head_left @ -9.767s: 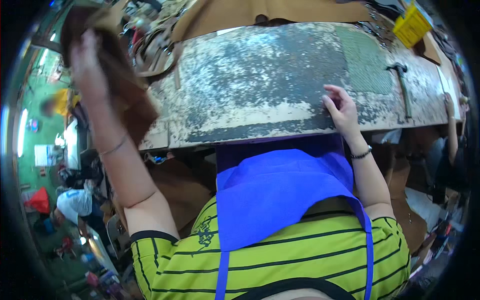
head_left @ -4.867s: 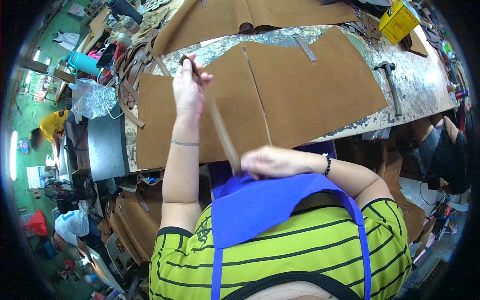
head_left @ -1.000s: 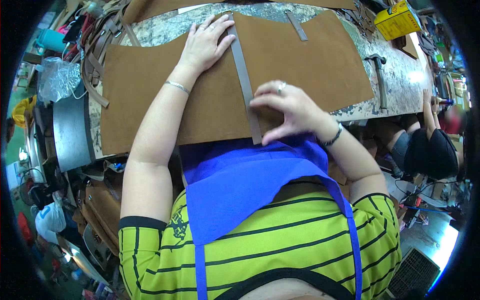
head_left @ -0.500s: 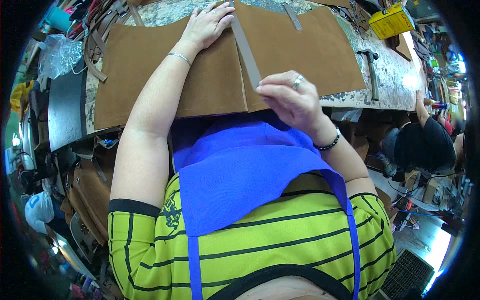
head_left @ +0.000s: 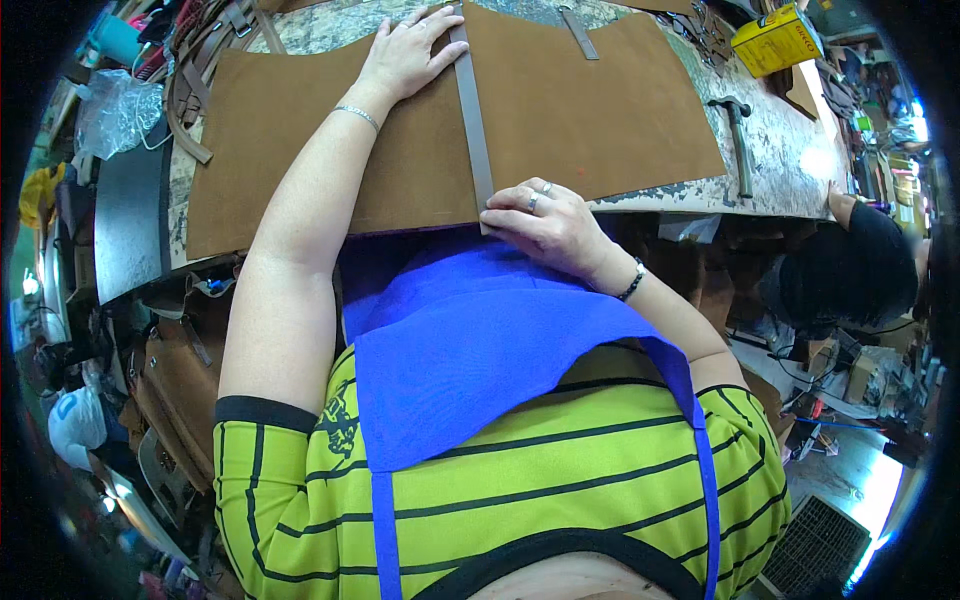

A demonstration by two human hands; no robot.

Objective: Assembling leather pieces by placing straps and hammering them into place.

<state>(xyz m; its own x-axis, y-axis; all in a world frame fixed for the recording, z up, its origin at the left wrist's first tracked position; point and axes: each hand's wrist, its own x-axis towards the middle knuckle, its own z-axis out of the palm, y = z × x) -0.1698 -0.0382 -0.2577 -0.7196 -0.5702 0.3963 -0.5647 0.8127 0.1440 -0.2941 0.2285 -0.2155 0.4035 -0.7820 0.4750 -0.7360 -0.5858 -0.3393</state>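
Two brown leather panels, a left one point(head_left: 320, 140) and a right one point(head_left: 610, 110), lie side by side on the table. A narrow grey-brown strip point(head_left: 470, 110) runs along the seam between them, from the far edge to the near edge. My left hand point(head_left: 415, 52) rests flat near the strip's far end, fingers apart, with the thumb reaching onto it. At the near edge, my right hand point(head_left: 548, 222) pinches the strip's near end between thumb and fingers. A short strap piece point(head_left: 578, 34) lies on the right panel.
On the worn table point(head_left: 785, 150), a hammer point(head_left: 740, 145) lies right of the leather, with a yellow can point(head_left: 778, 40) beyond it. Leather straps point(head_left: 190, 95) and a clear plastic bag point(head_left: 120, 110) are at the left. Another person point(head_left: 845, 265) is at the far right.
My right hand has moved left and nearer to me, bringing the strip's raised near end down along the seam. My left hand stays in about the same place.
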